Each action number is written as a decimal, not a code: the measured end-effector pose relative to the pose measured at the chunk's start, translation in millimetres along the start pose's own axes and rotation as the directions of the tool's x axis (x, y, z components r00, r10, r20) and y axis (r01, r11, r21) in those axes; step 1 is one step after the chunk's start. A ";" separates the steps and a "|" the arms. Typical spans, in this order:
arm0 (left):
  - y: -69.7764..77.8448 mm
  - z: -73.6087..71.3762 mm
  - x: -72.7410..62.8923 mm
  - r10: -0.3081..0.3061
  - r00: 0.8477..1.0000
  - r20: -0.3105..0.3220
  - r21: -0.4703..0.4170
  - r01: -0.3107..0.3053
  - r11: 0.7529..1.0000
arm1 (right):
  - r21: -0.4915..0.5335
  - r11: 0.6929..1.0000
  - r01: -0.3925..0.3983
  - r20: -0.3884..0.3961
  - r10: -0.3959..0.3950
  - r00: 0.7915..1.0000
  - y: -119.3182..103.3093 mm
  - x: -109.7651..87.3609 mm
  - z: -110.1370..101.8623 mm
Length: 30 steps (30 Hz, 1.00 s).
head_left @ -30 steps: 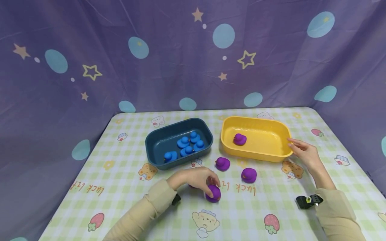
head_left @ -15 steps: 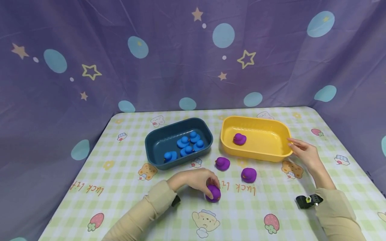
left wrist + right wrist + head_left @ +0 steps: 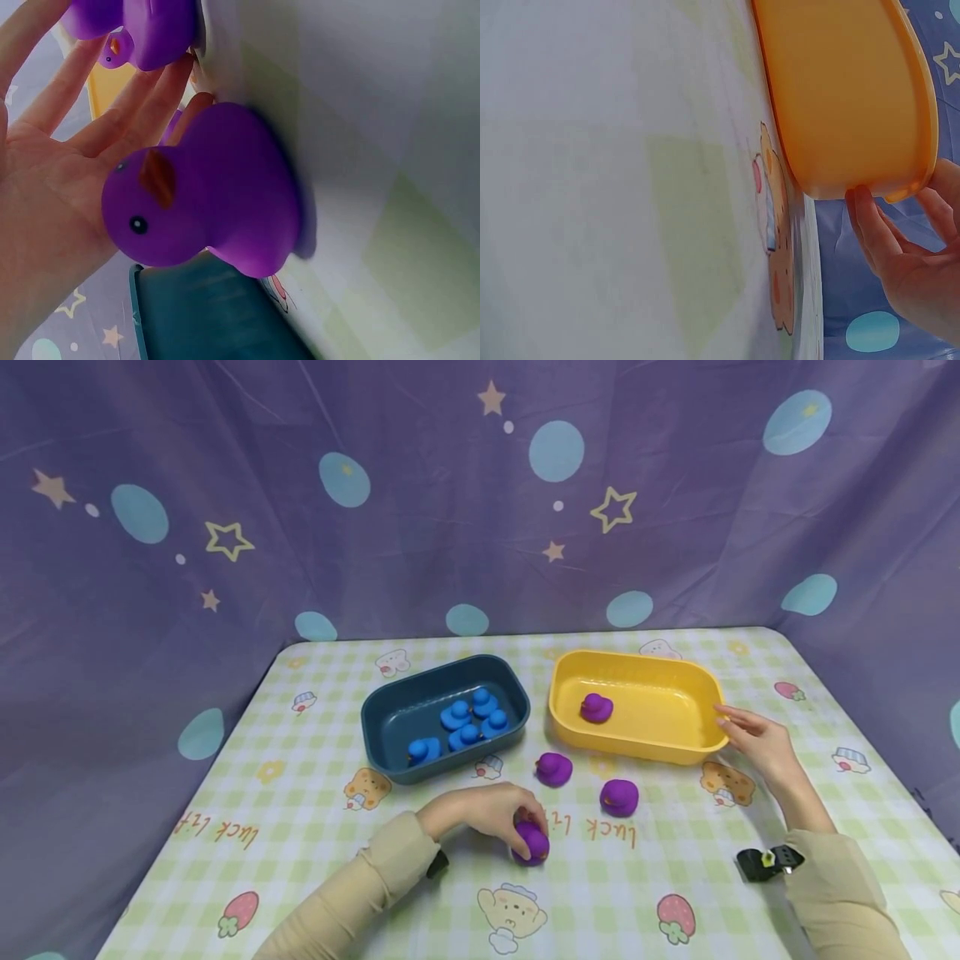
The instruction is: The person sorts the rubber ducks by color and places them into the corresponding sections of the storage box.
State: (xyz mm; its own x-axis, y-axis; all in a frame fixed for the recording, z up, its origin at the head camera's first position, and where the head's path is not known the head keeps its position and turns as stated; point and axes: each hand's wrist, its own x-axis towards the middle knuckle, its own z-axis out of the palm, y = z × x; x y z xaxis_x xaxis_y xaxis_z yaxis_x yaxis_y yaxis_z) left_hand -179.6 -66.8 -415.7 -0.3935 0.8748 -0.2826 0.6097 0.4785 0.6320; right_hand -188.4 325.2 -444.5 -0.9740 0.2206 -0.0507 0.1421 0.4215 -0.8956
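Note:
In the head view my left hand (image 3: 495, 812) curls over a purple rubber duck (image 3: 532, 845) on the table, thumb and fingers around its sides. The left wrist view shows that duck (image 3: 154, 34) among the fingers, and another purple duck (image 3: 217, 195) close beside the palm, hidden under the hand from above. My right hand (image 3: 761, 743) touches the right end of the yellow basin (image 3: 637, 747) with fairly straight fingers; the right wrist view has its fingertips (image 3: 862, 196) against the outer wall. One purple duck (image 3: 597, 708) sits inside this basin.
A dark teal basin (image 3: 390, 764) with several blue ducks (image 3: 465, 737) stands at the back, left of the yellow one. Two more purple ducks lie loose, one (image 3: 553, 769) before the gap between basins, the other (image 3: 619, 797) farther right. A checked cloth (image 3: 300, 893) covers the table.
My left hand has settled slightly lower over the duck, and the purple patch seen under its palm earlier is now hidden. The right hand and both basins stay put.

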 end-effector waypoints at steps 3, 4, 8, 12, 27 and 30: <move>0.0 0.2 0.1 0.006 1.000 -0.002 0.000 -0.006 1.000 | -0.032 0.999 0.034 0.009 -0.033 0.999 -2.8 -3.2 -0.1; 0.0 0.3 0.2 0.010 1.000 -0.004 -0.001 -0.010 1.000 | -0.033 0.999 0.032 0.003 -0.032 0.999 -2.9 -3.4 0.1; 0.6 -0.1 0.1 0.020 1.000 -0.020 0.009 -0.020 1.000 | -0.018 0.999 0.028 0.007 -0.027 1.000 2.1 -0.7 0.2; 1.1 -1.2 0.3 0.013 0.999 -0.037 0.020 -0.013 1.000 | 0.003 1.000 0.009 -0.007 -0.009 1.000 17.0 9.6 1.1; 5.0 -9.0 4.7 0.029 0.995 -0.100 0.035 -0.025 0.999 | 0.002 0.997 0.074 -0.010 -0.074 0.997 40.6 24.7 -1.6; 7.1 -10.7 5.4 0.025 0.994 -0.106 0.038 -0.021 0.999 | -0.001 0.997 0.072 -0.006 -0.072 0.997 38.9 23.4 -1.7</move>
State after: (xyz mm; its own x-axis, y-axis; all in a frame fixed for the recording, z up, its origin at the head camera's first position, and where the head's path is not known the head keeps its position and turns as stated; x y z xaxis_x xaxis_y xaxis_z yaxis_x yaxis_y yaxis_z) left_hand -184.8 -59.5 -405.0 -0.4492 0.8734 -0.1883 0.6434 0.4625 0.6100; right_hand -205.3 348.2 -479.7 -0.9807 0.1947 0.0163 0.0718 0.4369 -0.8966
